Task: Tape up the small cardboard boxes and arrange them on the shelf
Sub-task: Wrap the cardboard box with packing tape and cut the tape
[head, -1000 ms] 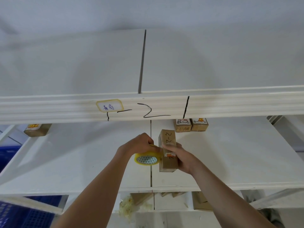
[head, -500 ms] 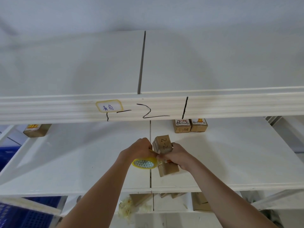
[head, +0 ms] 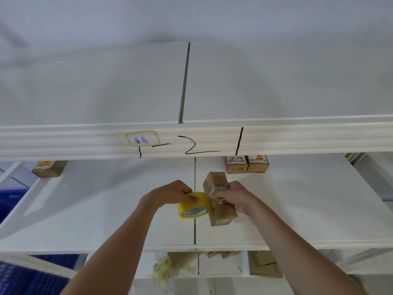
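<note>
The small cardboard box (head: 220, 201) is held above the white shelf (head: 106, 209), near its middle seam. Its long axis runs away from the person and tilts slightly left at the far end, where "2-2" is handwritten. The right hand (head: 236, 199) grips the box, fingers curled round its middle. The left hand (head: 170, 194) holds a yellow tape roll (head: 194, 206) just beside the box's left side, fingers curled over the roll. Two taped boxes (head: 246, 165) stand side by side at the shelf's back; another box (head: 50, 169) sits far left. A labelled beam (head: 297, 139) crosses above; blue crates (head: 27, 277) show lower left.
</note>
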Demonstrator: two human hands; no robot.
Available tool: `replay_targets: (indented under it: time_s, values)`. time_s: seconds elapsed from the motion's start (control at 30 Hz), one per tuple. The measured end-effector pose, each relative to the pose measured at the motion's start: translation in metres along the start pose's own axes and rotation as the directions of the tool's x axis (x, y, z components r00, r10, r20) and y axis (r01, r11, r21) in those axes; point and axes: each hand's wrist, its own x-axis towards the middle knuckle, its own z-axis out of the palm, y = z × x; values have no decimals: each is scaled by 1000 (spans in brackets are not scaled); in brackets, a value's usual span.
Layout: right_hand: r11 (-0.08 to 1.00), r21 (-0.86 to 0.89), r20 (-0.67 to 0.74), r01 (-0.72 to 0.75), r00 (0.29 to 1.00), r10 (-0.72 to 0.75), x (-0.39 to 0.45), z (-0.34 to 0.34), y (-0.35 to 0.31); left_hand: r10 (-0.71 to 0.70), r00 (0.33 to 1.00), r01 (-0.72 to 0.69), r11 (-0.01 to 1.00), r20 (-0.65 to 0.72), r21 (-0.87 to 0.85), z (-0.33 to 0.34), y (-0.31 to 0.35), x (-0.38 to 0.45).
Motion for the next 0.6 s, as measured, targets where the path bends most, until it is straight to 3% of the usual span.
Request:
replay_targets:
  time_s: [0.37, 0.6]
  values:
    - [1000, 5, -6, -6, 1000, 6, 1, 4, 7, -74, 997, 74, 997, -23, 37, 2, 1, 3]
    - [998, 66, 13, 0, 1000, -1, 1, -2, 2, -134, 985, 145, 984, -106, 103, 4, -9, 6]
